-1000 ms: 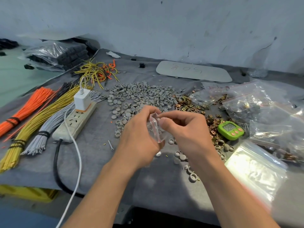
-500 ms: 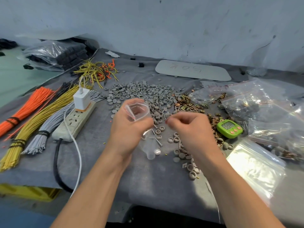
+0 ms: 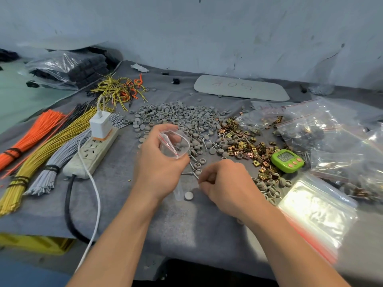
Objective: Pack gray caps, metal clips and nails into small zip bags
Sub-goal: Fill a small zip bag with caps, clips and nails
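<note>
Packing midway: left hand (image 3: 159,168) pinches zip bag (image 3: 174,145) open; right hand (image 3: 226,183) curls over nails (image 3: 187,173), grip unclear; filled bags (image 3: 306,129) aside, gray caps (image 3: 176,117), metal clips (image 3: 242,139) heaped.

Small zip bag (image 3: 174,143) in left hand (image 3: 159,162), mouth wide

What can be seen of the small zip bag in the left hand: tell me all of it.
The small zip bag is thin clear plastic with a red line along its zip rim. The left hand grips it, mouth open and rounded, above the gray caps. Contents cannot be told.
</note>
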Motion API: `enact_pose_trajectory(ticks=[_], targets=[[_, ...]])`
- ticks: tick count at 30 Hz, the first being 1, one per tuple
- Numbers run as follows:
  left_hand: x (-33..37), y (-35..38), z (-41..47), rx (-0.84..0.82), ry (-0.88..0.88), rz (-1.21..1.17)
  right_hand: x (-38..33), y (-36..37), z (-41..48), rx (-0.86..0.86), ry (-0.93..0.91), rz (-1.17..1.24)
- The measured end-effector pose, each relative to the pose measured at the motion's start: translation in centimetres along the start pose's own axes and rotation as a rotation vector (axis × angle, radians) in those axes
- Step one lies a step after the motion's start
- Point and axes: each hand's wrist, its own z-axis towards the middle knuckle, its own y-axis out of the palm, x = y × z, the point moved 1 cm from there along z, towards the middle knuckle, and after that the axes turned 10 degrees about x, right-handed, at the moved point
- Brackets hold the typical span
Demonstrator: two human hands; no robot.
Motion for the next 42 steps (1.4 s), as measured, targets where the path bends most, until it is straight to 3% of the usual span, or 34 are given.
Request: enact_pose_trajectory(ticks=[9,13,18,21,25,28,31,36,42], targets=[[-0.9,0.1,0.2,0.012,0.108,0.118,-0.9,1.3,-0.6,-0.083,-0.086,0.073],[-0.9,0.1,-0.1,0.020,0.163,0.267,-0.4,0.5,0.0,0.092,-0.031,0.096],[-0.5,0.9,-0.7,-0.133,0.193,0.453,-0.1,-1.1,0.2,0.377,-0.004,0.441],[-0.4,1.4,-1.1,-0.282,0.181,0.423,-0.6,-1.2,-0.1,0.357,-0.066,0.530],[-0.5,1.3,-1.1,-0.325,0.188,0.377,-1.1,-0.5,-0.5,0.268,-0.111,0.532],[-0.6,0.9,-0.7,-0.271,0.142,0.332,-0.6,-1.1,0.1,0.410,-0.019,0.630],[-0.9,0.3,-0.3,-0.200,0.113,0.227,0.9,-1.8,0.8,0.492,0.109,0.428],[-1.1,0.0,-0.4,-0.217,0.123,0.282,1.7,-1.3,1.1,0.089,0.098,-0.134],[-1.2,0.0,-0.3,-0.221,0.133,0.272,1.4,-1.1,0.9,0.059,0.044,-0.206]])
